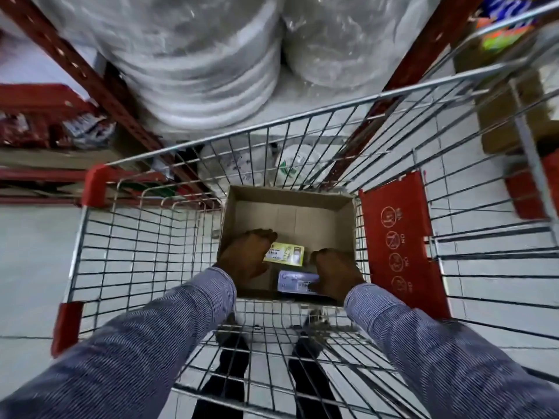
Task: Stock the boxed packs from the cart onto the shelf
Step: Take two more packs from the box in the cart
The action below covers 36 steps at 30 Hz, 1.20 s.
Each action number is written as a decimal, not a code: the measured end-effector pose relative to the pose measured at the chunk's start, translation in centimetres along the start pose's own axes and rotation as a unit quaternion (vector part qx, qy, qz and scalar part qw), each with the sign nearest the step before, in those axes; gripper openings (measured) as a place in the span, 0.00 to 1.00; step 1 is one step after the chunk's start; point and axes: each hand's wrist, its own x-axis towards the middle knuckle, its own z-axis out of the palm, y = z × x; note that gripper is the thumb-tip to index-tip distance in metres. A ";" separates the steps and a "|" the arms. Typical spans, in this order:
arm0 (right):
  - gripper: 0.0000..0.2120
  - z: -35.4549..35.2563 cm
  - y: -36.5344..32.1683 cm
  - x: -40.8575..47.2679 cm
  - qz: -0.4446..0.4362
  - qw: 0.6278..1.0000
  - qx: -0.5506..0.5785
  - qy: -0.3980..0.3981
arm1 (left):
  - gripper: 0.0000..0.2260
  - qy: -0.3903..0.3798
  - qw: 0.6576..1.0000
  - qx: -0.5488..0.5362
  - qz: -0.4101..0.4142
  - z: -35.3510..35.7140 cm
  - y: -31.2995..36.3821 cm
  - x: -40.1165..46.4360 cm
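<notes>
Both hands were inside cardboard box [290, 204] in wire cart [332, 116]. Left hand [246, 257] covered edge of yellow pack [286, 254]; right hand [335, 273] overlapped grey pack [295, 281]. Finger grip unclear, fingertips hidden. Pack print blurred.

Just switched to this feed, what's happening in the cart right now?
A person is reaching both hands into an open cardboard box in the wire cart. The left hand is on a yellow pack; the right hand is on a pale purple pack. Neither is lifted out yet, and the box looks nearly empty.
</notes>
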 end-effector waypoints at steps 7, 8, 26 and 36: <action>0.20 3.9 0.0 2.4 0.002 1.000 -0.010 -0.017 | 0.26 -0.020 1.000 -0.002 -0.008 0.9 -0.1 2.6; 0.21 4.0 0.1 2.6 0.003 1.000 -0.011 -0.020 | 0.26 -0.019 1.000 -0.001 -0.010 0.9 -0.2 2.8; 0.29 -16.2 -3.6 -6.1 -0.059 0.993 -0.070 0.075 | 0.24 0.248 0.965 -0.046 -0.071 -19.6 4.6 -9.7; 0.26 -37.2 -8.7 -22.4 -0.103 0.934 -0.119 0.320 | 0.31 0.463 0.880 0.036 -0.098 -39.4 11.3 -27.8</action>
